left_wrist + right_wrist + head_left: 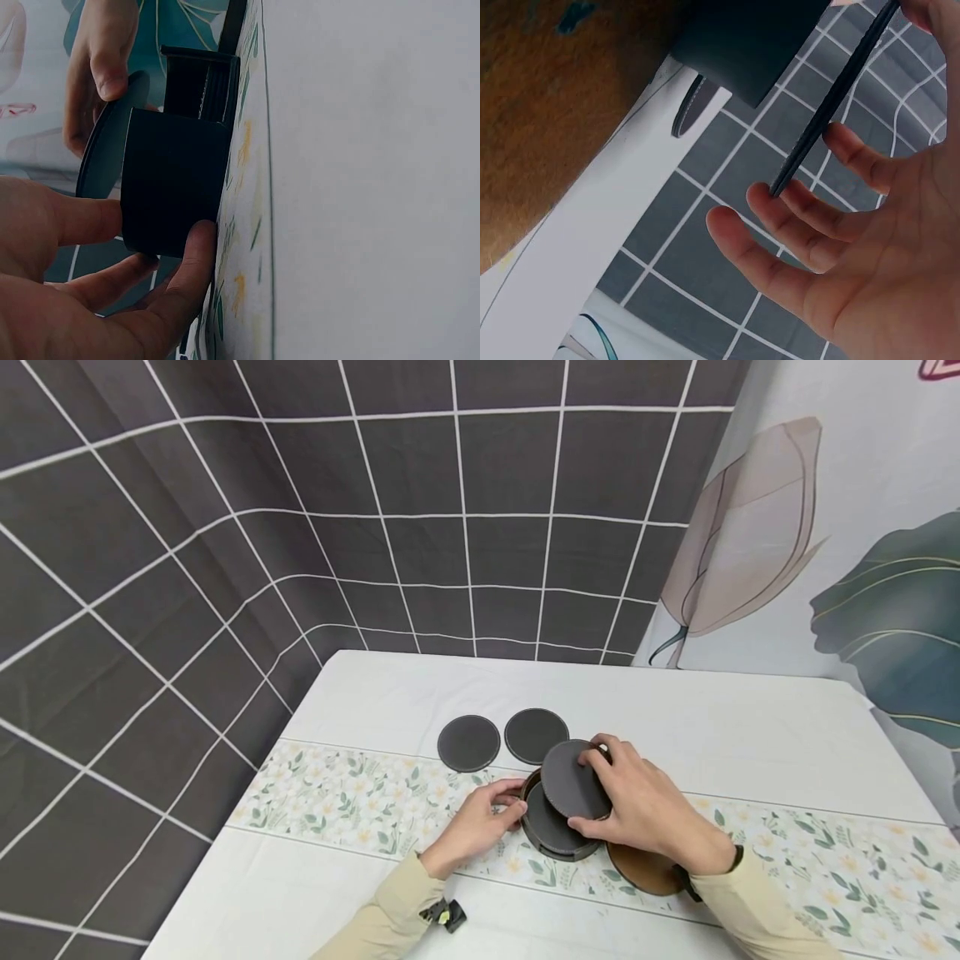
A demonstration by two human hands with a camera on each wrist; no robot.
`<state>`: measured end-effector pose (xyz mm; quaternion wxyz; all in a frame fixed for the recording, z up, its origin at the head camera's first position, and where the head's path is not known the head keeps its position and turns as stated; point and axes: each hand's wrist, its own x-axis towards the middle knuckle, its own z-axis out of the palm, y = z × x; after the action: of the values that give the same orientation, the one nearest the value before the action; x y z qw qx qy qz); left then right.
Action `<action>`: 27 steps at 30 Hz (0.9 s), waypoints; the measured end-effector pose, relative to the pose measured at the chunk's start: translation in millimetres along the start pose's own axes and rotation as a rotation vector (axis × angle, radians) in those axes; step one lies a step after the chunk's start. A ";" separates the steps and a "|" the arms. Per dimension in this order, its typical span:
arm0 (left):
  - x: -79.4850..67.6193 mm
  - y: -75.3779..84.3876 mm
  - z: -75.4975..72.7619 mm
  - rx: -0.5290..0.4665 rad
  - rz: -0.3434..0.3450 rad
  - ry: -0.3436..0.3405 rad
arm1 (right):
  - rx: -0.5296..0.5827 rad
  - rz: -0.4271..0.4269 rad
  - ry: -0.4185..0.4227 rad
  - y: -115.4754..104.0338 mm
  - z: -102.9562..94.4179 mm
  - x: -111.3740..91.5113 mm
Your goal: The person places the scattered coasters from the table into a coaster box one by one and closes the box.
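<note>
My right hand (637, 793) pinches a round dark grey coaster (566, 777) by its edge, thumb at the near side and fingers at the far side. The coaster is tilted over a round black coaster holder (562, 852), overlapping its right part in the head view. Inside the holder lies another dark coaster (546, 822). My left hand (476, 822) grips the holder's left side; in the left wrist view its fingers and thumb are against the curved wall (176, 184). A slot in that wall shows stacked edges (214, 94).
Two dark coasters, a left one (468, 743) and a right one (536, 735), lie flat beyond the holder. A brown disc (645, 870) lies partly beneath my right wrist. A floral strip (322, 789) crosses the white tablecloth (390, 693); tile-patterned curtain (502, 552) hangs behind.
</note>
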<state>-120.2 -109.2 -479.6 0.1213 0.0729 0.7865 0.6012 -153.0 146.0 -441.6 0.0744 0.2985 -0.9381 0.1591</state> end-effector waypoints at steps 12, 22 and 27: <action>-0.3 0.4 0.4 0.003 -0.003 -0.004 | -0.013 -0.019 -0.051 -5.8 7.5 -0.7; 0.8 -1.1 -0.9 0.033 0.007 -0.004 | -0.030 -0.037 -0.074 -10.5 12.0 -0.7; 0.9 -0.3 -0.7 0.034 0.005 -0.002 | -0.045 -0.046 -0.085 -11.9 14.5 -2.1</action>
<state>-121.2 -109.7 -479.8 0.1192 0.0775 0.7964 0.5878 -144.9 133.0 -452.7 0.0447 0.3246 -0.9367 0.1233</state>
